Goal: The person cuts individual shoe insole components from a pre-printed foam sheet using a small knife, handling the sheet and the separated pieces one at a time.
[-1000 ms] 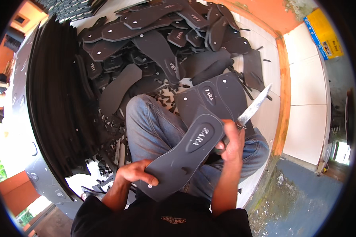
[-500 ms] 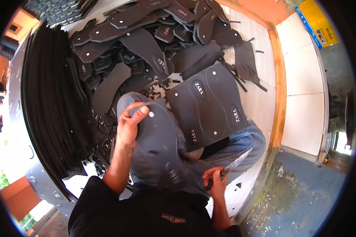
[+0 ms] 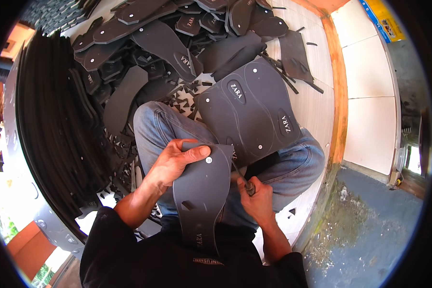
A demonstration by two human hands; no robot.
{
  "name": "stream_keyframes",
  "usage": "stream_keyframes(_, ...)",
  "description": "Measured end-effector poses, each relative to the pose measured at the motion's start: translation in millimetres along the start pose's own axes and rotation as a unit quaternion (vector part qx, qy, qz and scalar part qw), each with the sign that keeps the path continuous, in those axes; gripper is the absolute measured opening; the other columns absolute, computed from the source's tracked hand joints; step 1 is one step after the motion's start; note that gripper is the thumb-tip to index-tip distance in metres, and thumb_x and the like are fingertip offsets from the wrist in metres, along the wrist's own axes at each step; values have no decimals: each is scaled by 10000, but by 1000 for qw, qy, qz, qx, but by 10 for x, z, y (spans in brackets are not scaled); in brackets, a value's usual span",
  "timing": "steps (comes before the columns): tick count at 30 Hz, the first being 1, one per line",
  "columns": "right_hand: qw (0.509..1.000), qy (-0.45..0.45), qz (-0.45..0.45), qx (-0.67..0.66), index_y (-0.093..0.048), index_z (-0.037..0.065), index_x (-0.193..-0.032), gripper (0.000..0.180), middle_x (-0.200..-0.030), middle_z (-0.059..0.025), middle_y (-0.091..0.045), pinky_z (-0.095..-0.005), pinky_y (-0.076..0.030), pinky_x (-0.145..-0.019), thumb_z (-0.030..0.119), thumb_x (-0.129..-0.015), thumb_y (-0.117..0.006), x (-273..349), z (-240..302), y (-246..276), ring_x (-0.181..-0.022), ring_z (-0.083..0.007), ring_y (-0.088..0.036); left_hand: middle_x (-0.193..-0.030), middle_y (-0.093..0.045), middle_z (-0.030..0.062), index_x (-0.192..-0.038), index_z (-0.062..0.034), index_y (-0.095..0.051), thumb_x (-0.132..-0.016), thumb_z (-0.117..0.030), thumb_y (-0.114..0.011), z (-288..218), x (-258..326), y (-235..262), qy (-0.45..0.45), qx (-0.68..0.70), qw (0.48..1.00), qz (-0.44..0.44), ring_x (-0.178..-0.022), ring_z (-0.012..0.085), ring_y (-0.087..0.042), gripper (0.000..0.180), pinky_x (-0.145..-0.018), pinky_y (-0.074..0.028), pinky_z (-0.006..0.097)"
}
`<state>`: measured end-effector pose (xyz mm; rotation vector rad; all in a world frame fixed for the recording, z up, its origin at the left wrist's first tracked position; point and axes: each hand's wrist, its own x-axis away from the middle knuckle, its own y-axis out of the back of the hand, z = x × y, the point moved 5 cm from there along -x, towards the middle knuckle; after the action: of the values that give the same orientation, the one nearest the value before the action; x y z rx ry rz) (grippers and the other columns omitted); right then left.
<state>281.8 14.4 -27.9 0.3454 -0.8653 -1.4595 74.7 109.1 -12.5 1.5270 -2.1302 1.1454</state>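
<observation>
My left hand [image 3: 177, 161] grips the top end of a dark grey foam sole piece [image 3: 201, 192], its thumb beside a small white round mark. The piece hangs down over my lap toward my shirt, with a sole outline on its face. In my right hand [image 3: 258, 199] is a knife [image 3: 249, 186], held by its handle. Its blade points up and left, close by the piece's right edge; whether it touches cannot be made out. A wider foam sheet [image 3: 249, 110] with several sole outlines lies across my raised knee and lap, just beyond the knife.
Cut soles [image 3: 163, 45] are heaped at the far side, with small offcuts [image 3: 182, 98] before them. A tall stack of dark sheets [image 3: 57, 129] stands at left. An orange-edged ledge [image 3: 338, 96] runs along the right, beside white tiles [image 3: 369, 129] and a grey floor [image 3: 360, 230].
My left hand has lowered the sole piece and turned its face up. The right hand has moved up and left, bringing the knife from over my leg to the piece's edge.
</observation>
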Motion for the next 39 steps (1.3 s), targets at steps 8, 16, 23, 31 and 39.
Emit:
stream_keyframes(8,992,123,7,13,-531,9,-670,236,-538,-208,-520,-451,-425,-506,174,-801,-637,-639,508,54,-550,-423,-540,-779,-658,49,-960,34,-650,-806,-272,-719,-22,-31,-119,-14,-89,995,44,-686,78,-603,350,-610,-491,218)
stream_keyframes(16,964,-94,-168,-184,-466,38,-623,360,-516,49,-403,-276,-285,-433,239,-874,-629,-688,-365,592,-467,-72,-341,-905,-637,109,-1091,0,-523,-873,-75,-563,-368,-66,613,-310,206,898,-236,-881,194,-632,234,-765,-549,331)
stream_keyframes(23,979,-84,-168,-84,-504,24,-649,338,-485,-28,-441,-310,-344,-434,249,-849,-658,72,-287,540,-440,-141,-431,-922,-613,5,-1015,-96,-576,-781,-96,-718,441,-268,-647,-36,327,943,-54,-801,127,-600,274,-664,-507,280)
stream_keyframes(31,983,-67,-163,47,-447,19,-601,385,-437,-105,-394,-357,-311,-404,226,-851,-655,241,-335,532,-376,-201,-356,-905,-600,0,-991,-102,-569,-790,-151,-726,654,-246,-1002,-1,333,942,-40,-766,112,-589,260,-588,-498,253)
stream_keyframes(39,984,-123,-100,78,-515,34,-664,250,-539,-189,-545,-454,-432,-494,199,-813,-630,204,-311,293,-528,-400,-563,-919,-595,16,-1009,-85,-567,-782,-105,-721,839,-275,-793,-48,315,948,12,-799,129,-591,274,-580,-483,265)
